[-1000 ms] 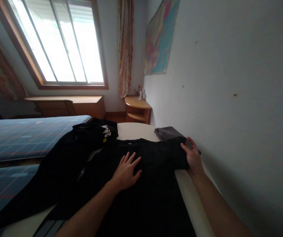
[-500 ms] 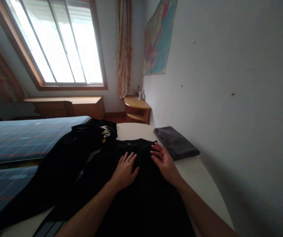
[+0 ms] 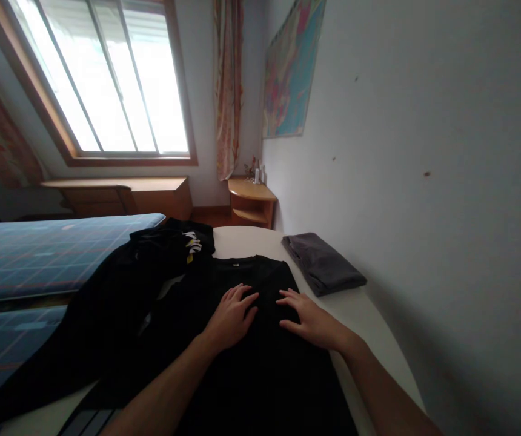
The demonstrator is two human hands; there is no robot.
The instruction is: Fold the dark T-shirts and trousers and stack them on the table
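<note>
A black shirt (image 3: 260, 375) lies spread out on the pale round table (image 3: 242, 241), its neckline at the far end with a small label inside. My left hand (image 3: 233, 315) rests over the middle of the shirt's upper part, fingers apart. Across from it, my right hand (image 3: 308, 318) is over the shirt's right side, fingers stretched towards the left hand. Neither hand grips the fabric; whether the fingertips press on it is hard to see. Part of the shirt's left side is lost in the dark cloth.
Left of the shirt, a heap of black clothing (image 3: 119, 290) with a white and yellow print overhangs the table edge. A folded dark grey garment (image 3: 324, 263) lies at the right by the wall. Blue plaid mattresses (image 3: 60, 254) stand at the left; a wooden corner shelf (image 3: 252, 191) is behind.
My right hand has come away from the shirt's right shoulder, moving down towards me. The left hand has stayed nearly in place, its fingers a little more bent.
</note>
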